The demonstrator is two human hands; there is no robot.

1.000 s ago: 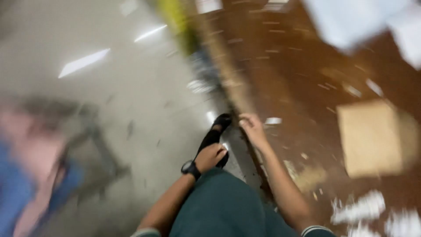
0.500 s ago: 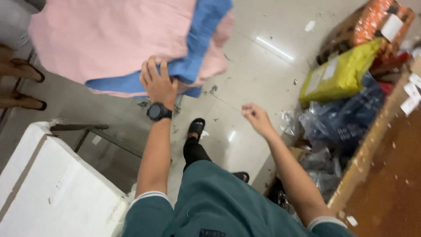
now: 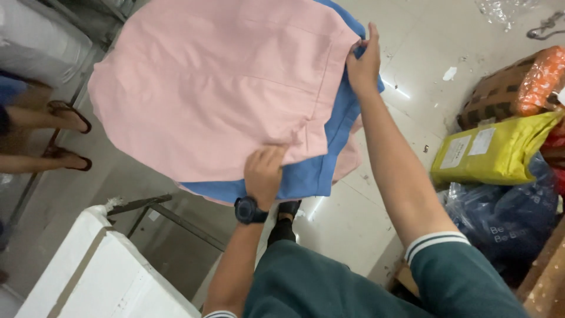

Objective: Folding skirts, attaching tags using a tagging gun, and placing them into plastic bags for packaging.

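The left hand (image 3: 263, 172), a black watch (image 3: 248, 210) on its wrist, lay palm down with its fingers curled onto the near edge of a pink cloth (image 3: 212, 82), pinching that edge where it lapped over a blue cloth (image 3: 306, 176) beneath. The right hand (image 3: 364, 62) reached further out and gripped the far right corner of the same stack, its fingers closed on the fabric where pink and blue met. Both cloths were spread wide in front of the person, the pink one on top and covering most of the blue, which showed only along the near and right edges; another strip of pink peeked out under the blue at the right. What bore the stack could not be told. Below the cloths, a dark metal frame (image 3: 159, 215) stood on the pale floor (image 3: 412, 35), and a white box (image 3: 100, 277) with tape along its edge sat at the lower left. At the far left, another person's feet in sandals (image 3: 70, 135) rested on the floor. To the right lay a yellow packet (image 3: 494, 154), a dark blue plastic bag (image 3: 506, 221) just beneath it, and an orange and brown bundle (image 3: 518, 82) above it.
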